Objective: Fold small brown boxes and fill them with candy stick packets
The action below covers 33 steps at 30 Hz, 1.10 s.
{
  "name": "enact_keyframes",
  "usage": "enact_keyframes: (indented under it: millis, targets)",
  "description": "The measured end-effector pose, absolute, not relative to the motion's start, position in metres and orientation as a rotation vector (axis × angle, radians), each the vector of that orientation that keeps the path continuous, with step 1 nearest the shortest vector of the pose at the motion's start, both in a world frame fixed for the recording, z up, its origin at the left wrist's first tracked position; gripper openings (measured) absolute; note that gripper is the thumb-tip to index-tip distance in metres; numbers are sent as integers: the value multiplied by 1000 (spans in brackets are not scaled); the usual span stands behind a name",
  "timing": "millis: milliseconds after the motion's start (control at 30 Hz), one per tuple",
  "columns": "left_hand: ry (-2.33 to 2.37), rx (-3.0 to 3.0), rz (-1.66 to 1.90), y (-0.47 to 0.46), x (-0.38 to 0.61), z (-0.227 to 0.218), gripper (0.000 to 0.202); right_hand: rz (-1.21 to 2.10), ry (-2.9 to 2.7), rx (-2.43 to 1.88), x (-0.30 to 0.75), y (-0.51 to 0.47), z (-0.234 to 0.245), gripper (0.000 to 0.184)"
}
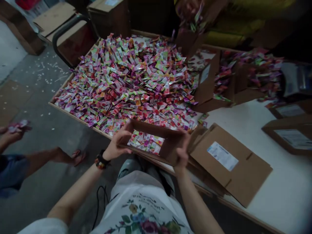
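Observation:
In front of my body I hold a brown cardboard box (pixel 152 129) with its opening facing up. My left hand (pixel 120 143) grips its left end, fingers on the outside and thumb at the near edge. The right end is in my right hand (pixel 182 151), slightly blurred. Small colourful packets show through the box; whether they lie inside it or beneath an open bottom I cannot tell. Just beyond spreads a big heap of pink, purple and green packets (pixel 136 78) on the table. Flattened cardboard boxes (pixel 224 182) with a white label lie stacked right of my right hand.
Open boxes (pixel 207 83) stand at the heap's right side, and more labelled boxes (pixel 292 135) lie at far right. Another person's hands (pixel 191 11) hold packets across the table. At left, a second person's hand (pixel 12 133) holds packets. A cart handle (pixel 57 39) rises behind.

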<state>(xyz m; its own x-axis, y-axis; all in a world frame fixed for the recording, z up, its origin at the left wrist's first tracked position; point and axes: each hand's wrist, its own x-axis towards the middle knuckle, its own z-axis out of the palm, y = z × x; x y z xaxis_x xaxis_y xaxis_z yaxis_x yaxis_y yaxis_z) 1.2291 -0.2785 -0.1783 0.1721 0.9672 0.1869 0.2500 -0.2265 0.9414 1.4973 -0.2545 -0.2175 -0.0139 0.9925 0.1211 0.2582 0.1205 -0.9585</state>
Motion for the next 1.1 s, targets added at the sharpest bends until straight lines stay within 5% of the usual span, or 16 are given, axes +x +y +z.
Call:
enact_keyframes:
  millis: [133,300,400,567,633,733,933,1100]
  targets:
    - [1351,1600,947,-267,1194,-238,106,1409,-1516,-1248,1462,-251,-255,66]
    - [1280,1643,685,-266,1186,-259,59,1508,-1164,-1469,1440,-228,-304,84]
    - [1310,1531,770,-260,1189,-257,50,1533,-1034,-1579,1430,-212,-322,96]
    - [1525,1306,907,-257,1212,-267,54,1942,-1075,-1429,1445,-200,-337,55]
    - [1724,1276,970,-261,1223,-276,80,1979,-1115,-1396,1458,-193,-334,51]
    - [1948,1284,947,-268,1229,-288,117,1990,-1296,-1213,1474,-174,-313,67]
    - [2078,1453,730,-267,1226,-284,129,1608,-2442,-601,1477,-169,-265,83]
    - [1793,2147,89,-254,1231,-256,80,1126,-2923,-610,1468,-218,-274,111]
